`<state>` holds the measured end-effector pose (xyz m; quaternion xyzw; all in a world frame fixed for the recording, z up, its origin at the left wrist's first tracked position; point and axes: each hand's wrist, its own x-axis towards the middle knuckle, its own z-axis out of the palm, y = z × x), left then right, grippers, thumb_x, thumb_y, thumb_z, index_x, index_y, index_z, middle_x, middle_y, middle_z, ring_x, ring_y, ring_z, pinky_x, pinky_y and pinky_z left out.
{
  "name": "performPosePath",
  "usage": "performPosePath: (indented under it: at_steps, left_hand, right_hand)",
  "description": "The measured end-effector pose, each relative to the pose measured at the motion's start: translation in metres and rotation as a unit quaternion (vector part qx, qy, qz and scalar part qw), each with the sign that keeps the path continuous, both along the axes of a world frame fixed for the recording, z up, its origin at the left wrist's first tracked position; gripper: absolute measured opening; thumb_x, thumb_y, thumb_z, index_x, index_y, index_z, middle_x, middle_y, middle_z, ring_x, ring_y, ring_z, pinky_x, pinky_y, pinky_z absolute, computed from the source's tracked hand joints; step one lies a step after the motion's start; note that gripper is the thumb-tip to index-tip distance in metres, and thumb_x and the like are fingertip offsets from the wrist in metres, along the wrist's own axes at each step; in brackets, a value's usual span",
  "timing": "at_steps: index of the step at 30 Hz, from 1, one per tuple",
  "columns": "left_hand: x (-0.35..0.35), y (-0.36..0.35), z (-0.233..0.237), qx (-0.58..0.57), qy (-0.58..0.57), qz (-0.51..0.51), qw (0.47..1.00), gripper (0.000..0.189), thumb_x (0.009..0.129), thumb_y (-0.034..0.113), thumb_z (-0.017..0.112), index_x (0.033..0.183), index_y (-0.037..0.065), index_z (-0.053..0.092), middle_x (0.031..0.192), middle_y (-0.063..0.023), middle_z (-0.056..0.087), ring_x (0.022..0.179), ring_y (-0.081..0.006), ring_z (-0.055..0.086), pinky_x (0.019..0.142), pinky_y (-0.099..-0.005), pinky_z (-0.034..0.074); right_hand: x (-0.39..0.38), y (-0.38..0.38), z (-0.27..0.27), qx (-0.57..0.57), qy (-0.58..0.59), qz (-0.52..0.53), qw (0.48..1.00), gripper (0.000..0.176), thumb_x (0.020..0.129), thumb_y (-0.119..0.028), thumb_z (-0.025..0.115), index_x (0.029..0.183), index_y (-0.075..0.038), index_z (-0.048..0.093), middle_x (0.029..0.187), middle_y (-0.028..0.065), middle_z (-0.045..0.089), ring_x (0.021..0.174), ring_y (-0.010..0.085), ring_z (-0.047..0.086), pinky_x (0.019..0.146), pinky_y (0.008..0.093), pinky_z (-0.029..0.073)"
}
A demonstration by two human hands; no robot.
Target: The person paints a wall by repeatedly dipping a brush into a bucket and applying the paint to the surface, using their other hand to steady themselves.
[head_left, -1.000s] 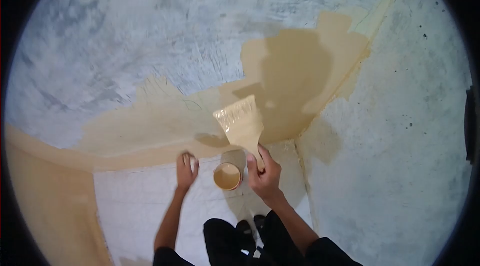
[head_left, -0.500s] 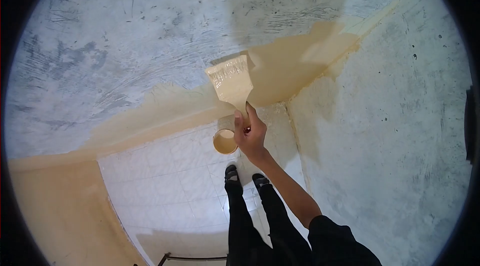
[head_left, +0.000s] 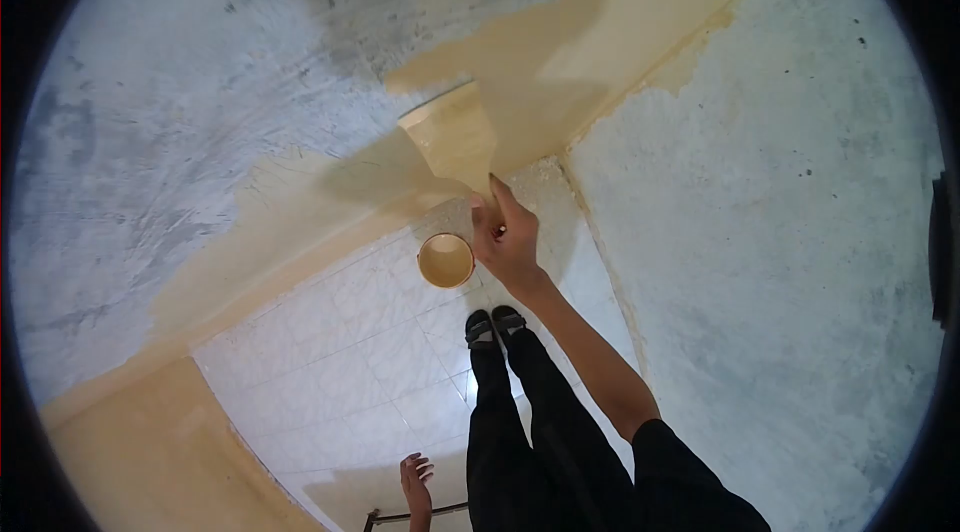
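Note:
My right hand (head_left: 508,237) is closed around the handle of a wide paintbrush (head_left: 452,135) coated in cream-yellow paint. The bristle tip lies at the left end of a wet yellow patch (head_left: 560,42) on the wall, seemingly touching it. Below the brush, just left of the right hand in view, a small bucket (head_left: 445,260) of yellowish paint stands on the floor. Low in the view hangs my left hand (head_left: 416,482), fingers loosely bent and apart, holding nothing.
The scuffed grey-white wall (head_left: 200,122) meets a second pale wall (head_left: 770,232) at a corner on the right. White floor tiles (head_left: 340,362) lie below, with my sandalled feet (head_left: 494,324) near the bucket. A dark metal bar (head_left: 445,509) shows at the bottom edge.
The brush has moved against the wall, and the yellow patch now reaches further left. My left hand has come into view at the bottom. The camera view has shifted.

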<state>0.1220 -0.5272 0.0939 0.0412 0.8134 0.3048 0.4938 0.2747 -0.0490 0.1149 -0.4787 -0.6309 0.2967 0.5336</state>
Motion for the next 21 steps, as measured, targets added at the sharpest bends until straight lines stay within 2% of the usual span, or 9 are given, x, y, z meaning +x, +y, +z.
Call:
performPosePath:
  at_steps: [4,6,9,12,16,19,21]
  left_hand:
    - [0.006,0.000,0.001,-0.007,-0.042,-0.026,0.999,0.050,0.103,0.048,0.036,0.121,0.005,0.054,0.103,-0.0090,0.063,0.087,-0.0174,0.063,0.075,-0.0295,0.049]
    - [0.016,-0.021,-0.009,-0.034,-0.071,-0.023,0.997,0.050,0.103,0.048,0.036,0.121,0.005,0.054,0.102,-0.0089,0.063,0.087,-0.0170,0.062,0.074,-0.0290,0.049]
    - [0.034,-0.058,-0.012,-0.078,-0.110,-0.026,0.991,0.047,0.103,0.044,0.038,0.120,0.004,0.053,0.102,-0.0089,0.062,0.086,-0.0162,0.062,0.073,-0.0286,0.050]
    - [0.036,-0.120,-0.027,-0.104,-0.123,-0.036,0.986,0.040,0.103,0.040,0.040,0.118,0.005,0.054,0.100,-0.0090,0.063,0.085,-0.0177,0.063,0.074,-0.0307,0.050]
    - [0.026,-0.123,-0.014,-0.134,-0.133,-0.035,0.981,0.040,0.103,0.041,0.041,0.119,0.006,0.054,0.100,-0.0087,0.063,0.083,-0.0179,0.062,0.073,-0.0312,0.050]
    - [0.022,-0.089,-0.001,-0.140,-0.093,-0.027,0.985,0.041,0.104,0.041,0.040,0.120,0.006,0.053,0.100,-0.0083,0.063,0.082,-0.0170,0.062,0.073,-0.0300,0.050]
    - [0.017,-0.064,0.002,-0.081,-0.075,0.004,0.994,0.035,0.104,0.034,0.041,0.120,0.005,0.053,0.098,-0.0087,0.062,0.085,-0.0166,0.063,0.072,-0.0269,0.050]
  right_hand:
    - [-0.011,0.004,0.027,0.003,0.051,-0.013,0.999,0.035,0.093,-0.012,0.062,0.120,0.009,0.056,0.059,0.0097,0.050,0.046,0.0118,0.045,0.044,0.0275,0.039]
    - [-0.015,0.012,0.038,-0.002,0.030,-0.007,1.000,0.034,0.093,-0.011,0.061,0.120,0.009,0.056,0.067,0.0134,0.059,0.048,0.0133,0.051,0.047,0.0268,0.042]
    - [-0.016,0.016,0.026,-0.074,0.020,0.019,0.997,0.035,0.093,-0.012,0.060,0.121,0.008,0.055,0.073,0.0136,0.063,0.048,0.0133,0.052,0.048,0.0262,0.043]
    - [-0.010,0.007,-0.011,-0.057,0.026,0.030,0.998,0.036,0.093,-0.012,0.060,0.122,0.009,0.054,0.069,0.0117,0.060,0.046,0.0124,0.047,0.048,0.0257,0.041]
    - [-0.003,-0.008,-0.018,-0.031,0.035,0.013,0.999,0.037,0.093,-0.013,0.060,0.122,0.009,0.053,0.065,0.0108,0.055,0.044,0.0125,0.044,0.047,0.0246,0.039]
    - [-0.005,-0.003,0.016,-0.022,0.054,0.015,0.998,0.036,0.093,-0.012,0.059,0.122,0.008,0.053,0.063,0.0119,0.054,0.044,0.0132,0.044,0.046,0.0251,0.038]
    - [-0.012,0.011,0.023,-0.033,0.058,0.010,0.998,0.036,0.093,-0.011,0.059,0.123,0.008,0.053,0.061,0.0109,0.051,0.043,0.0130,0.042,0.045,0.0260,0.036]
